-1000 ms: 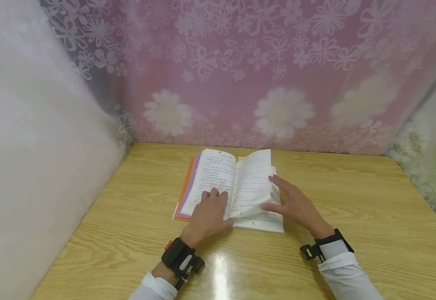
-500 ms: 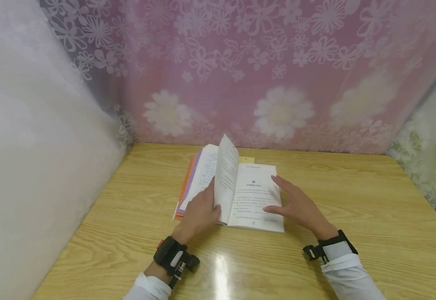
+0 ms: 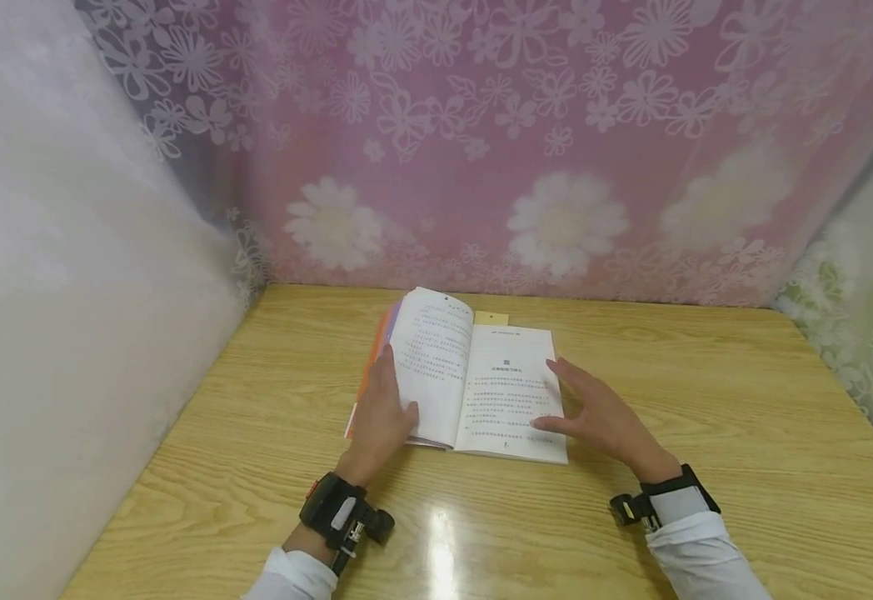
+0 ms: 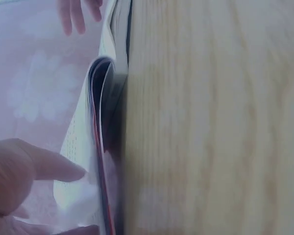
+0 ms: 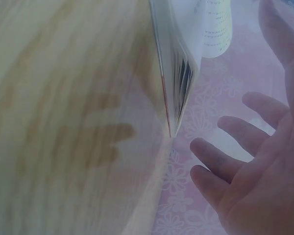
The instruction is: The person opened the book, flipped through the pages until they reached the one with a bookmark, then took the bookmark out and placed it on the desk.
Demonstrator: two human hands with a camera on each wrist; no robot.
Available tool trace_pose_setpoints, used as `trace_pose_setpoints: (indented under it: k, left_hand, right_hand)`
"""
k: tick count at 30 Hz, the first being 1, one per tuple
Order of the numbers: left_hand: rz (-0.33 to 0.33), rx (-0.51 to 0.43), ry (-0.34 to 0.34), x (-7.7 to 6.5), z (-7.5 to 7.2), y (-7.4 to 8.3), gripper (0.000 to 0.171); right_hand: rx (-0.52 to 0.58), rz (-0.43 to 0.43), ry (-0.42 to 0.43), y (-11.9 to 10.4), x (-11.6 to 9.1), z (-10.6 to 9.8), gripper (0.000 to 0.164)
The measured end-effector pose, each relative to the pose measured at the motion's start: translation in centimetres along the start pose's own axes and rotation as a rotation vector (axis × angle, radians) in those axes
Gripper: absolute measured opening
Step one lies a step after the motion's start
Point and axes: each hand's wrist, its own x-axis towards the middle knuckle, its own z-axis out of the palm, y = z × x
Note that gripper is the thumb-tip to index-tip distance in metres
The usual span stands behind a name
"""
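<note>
An open book [image 3: 511,400] with printed white pages lies on the table, its orange cover and a purple sheet showing along the left side. My left hand [image 3: 376,417] lies along the left page's outer edge with fingers extended and the thumb over the page. In the left wrist view, the thumb [image 4: 59,167] points at the curved left page. At the right page's outer edge is my right hand [image 3: 605,417], thumb and fingers spread apart. The right wrist view has this hand [image 5: 257,166] with loosely bent, separated fingers and nothing in them, beside the book [image 5: 174,83].
A yellow tab [image 3: 492,318] sticks out behind the book's top edge. The wood-grain table [image 3: 256,417] meets a pink flowered curtain [image 3: 436,208] at the back. A pale sheet [image 3: 107,292] hangs at the left, and a green-flowered one [image 3: 856,308] at the right.
A page has gone over from right to left, first standing up and now lying on the left side. My left hand moved left with it. The right hand barely shifted.
</note>
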Motion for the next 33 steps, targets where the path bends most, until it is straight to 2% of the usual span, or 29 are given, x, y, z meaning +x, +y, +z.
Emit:
trace_pose_setpoints:
  k: [4, 8, 11, 15, 18, 20, 23, 27, 33]
  left_hand:
    - [0.0, 0.1, -0.094, 0.0, -0.2, -0.5, 0.071]
    - [0.026, 0.13, -0.161, -0.1, -0.1, -0.7, 0.063]
    - [0.038, 0.154, -0.18, 0.0, -0.1, -0.6, 0.062]
    - [0.06, 0.259, -0.213, 0.4, 0.0, -0.3, 0.066]
    - [0.117, 0.324, -0.252, 0.7, 0.4, -0.1, 0.073]
    - [0.169, 0.323, -0.284, 0.8, 0.6, -0.1, 0.075]
    - [0.231, 0.261, -0.333, 0.8, 0.8, -0.2, 0.077]
    - [0.254, 0.219, -0.378, 0.9, 0.8, -0.2, 0.078]
    - [0.281, 0.269, -0.39, 0.9, 0.5, -0.1, 0.071]
  right_hand:
    - [-0.011, -0.003, -0.007, 0.1, 0.0, 0.2, 0.097]
    - [-0.028, -0.01, -0.022, 0.3, -0.1, 0.3, 0.097]
    - [-0.034, -0.012, -0.034, 0.4, 0.0, 0.4, 0.098]
    - [-0.041, -0.014, -0.044, 0.6, 0.0, 0.5, 0.098]
    - [-0.054, -0.022, -0.052, 0.8, 0.1, 0.5, 0.099]
    - [-0.062, -0.027, -0.06, 0.9, 0.1, 0.5, 0.099]
    - [-0.073, -0.03, -0.082, 1.0, 0.1, 0.5, 0.101]
    - [-0.08, -0.033, -0.124, 1.1, 0.2, 0.7, 0.103]
    - [-0.122, -0.069, -0.162, 1.1, 0.7, 0.7, 0.104]
